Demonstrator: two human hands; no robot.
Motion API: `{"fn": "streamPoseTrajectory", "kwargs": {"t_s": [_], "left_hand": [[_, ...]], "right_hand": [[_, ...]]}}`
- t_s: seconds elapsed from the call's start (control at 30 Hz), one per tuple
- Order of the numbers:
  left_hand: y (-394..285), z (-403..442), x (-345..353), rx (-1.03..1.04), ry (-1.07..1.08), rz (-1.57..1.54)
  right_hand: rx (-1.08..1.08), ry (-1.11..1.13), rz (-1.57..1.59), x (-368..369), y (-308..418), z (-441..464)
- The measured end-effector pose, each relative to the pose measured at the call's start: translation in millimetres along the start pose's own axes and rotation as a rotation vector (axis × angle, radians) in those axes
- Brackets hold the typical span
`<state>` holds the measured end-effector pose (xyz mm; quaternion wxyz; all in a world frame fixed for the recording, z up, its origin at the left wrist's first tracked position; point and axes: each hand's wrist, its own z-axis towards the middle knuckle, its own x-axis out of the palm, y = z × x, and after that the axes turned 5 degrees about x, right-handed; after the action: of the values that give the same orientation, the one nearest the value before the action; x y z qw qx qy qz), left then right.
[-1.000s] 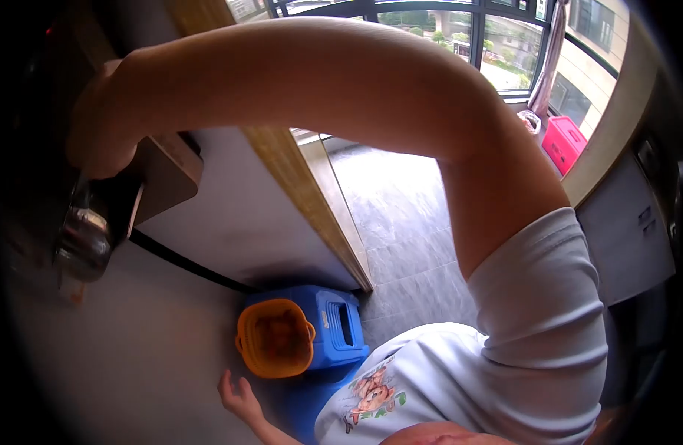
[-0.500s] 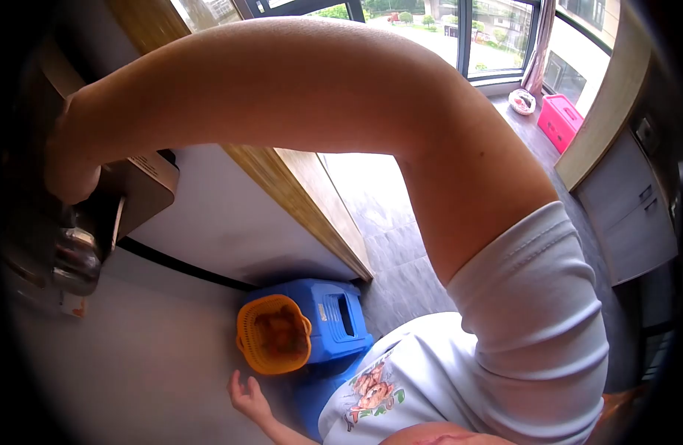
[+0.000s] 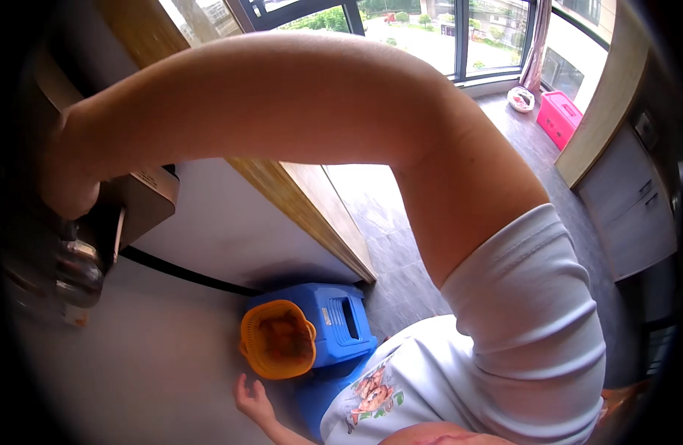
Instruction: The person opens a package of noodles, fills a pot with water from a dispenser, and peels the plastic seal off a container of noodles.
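My right arm stretches across the view to the left, and my right hand (image 3: 71,185) is in the dark far-left edge. Its fingers are hidden, so what they hold, if anything, does not show. Just beside it is a brown box-like object (image 3: 150,200) with small print on it. Below the hand is a shiny, rounded metal or glass item (image 3: 80,278), only partly visible. My left hand (image 3: 252,400) hangs low with loosely bent fingers apart and nothing in them. Close above it, an orange basket (image 3: 249,354) contains reddish-orange things I cannot make out.
A blue plastic bin (image 3: 334,326) stands beside the orange basket, against a pale panel with a wooden edge (image 3: 312,208). Farther off are a pink lidded box (image 3: 558,122), a small white basket (image 3: 520,99), windows and a grey cabinet (image 3: 627,211) at right.
The view has shifted slightly, so my right arm and the basket appear a little lower. My right hand stays beside the brown object; my left hand is nearly unchanged.
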<state>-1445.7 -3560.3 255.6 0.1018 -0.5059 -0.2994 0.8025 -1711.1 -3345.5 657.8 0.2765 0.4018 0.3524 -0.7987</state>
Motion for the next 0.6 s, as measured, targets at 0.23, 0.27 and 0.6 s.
{"fn": "streamPoseTrajectory", "kwargs": {"t_s": [0.23,0.27,0.6], "left_hand": [[-11,2,-4,-0.040,-0.019,-0.011],[-9,1,-4,-0.033,-0.023,-0.022],[-5,-5,-3,-0.031,-0.028,-0.043]], "right_hand": [[0.082,0.008,0.042,-2,4,-9],[0.104,0.016,0.053,-2,6,-10],[0.157,0.027,-0.031,-3,11,-12]]}}
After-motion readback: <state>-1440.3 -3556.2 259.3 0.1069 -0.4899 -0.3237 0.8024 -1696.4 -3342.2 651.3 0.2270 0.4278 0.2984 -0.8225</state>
